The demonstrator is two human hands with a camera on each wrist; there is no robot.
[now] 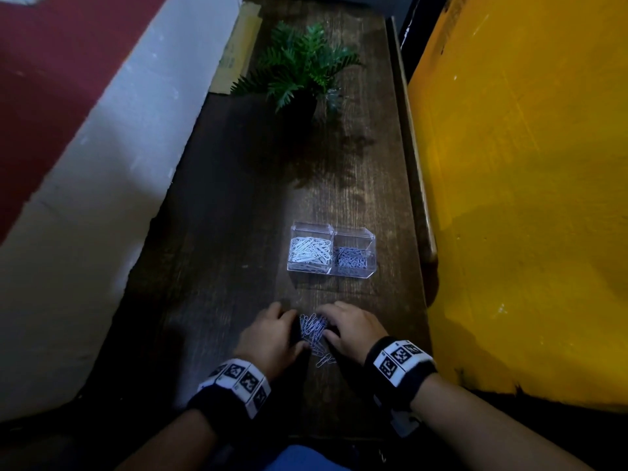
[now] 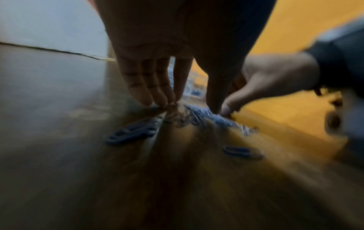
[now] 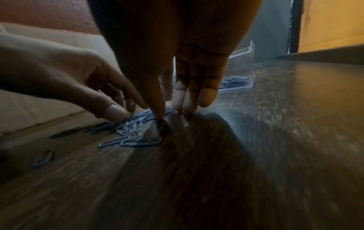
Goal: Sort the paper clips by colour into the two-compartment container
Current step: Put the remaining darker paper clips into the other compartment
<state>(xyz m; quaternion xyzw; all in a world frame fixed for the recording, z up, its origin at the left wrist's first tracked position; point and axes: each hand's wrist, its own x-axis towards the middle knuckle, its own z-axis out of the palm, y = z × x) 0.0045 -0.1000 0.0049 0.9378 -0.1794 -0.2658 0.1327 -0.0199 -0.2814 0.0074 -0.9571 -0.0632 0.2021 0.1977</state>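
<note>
A clear two-compartment container [image 1: 332, 229] stands on the dark wooden table, with white clips [image 1: 309, 251] in its left half and blue clips [image 1: 351, 258] in its right half. Nearer to me lies a loose pile of blue clips [image 1: 314, 329]. My left hand [image 1: 295, 329] and right hand [image 1: 329, 324] flank this pile, straight fingers pointing down with tips on the table and clips. The left wrist view shows my left hand [image 2: 187, 105] touching the pile [image 2: 206, 115], and stray clips [image 2: 133, 132] nearer the camera. In the right wrist view my right hand [image 3: 173, 112] touches the pile [image 3: 133, 124]; the container [image 3: 242, 68] stands behind.
A potted fern [image 1: 302, 73] stands at the far end of the narrow table [image 1: 238, 232]. A yellow surface [image 1: 526, 198] borders the right side behind a raised wooden edge [image 1: 413, 164]. A white and red wall [image 1: 102, 164] runs along the left. Cardboard [image 1: 238, 45] leans far left.
</note>
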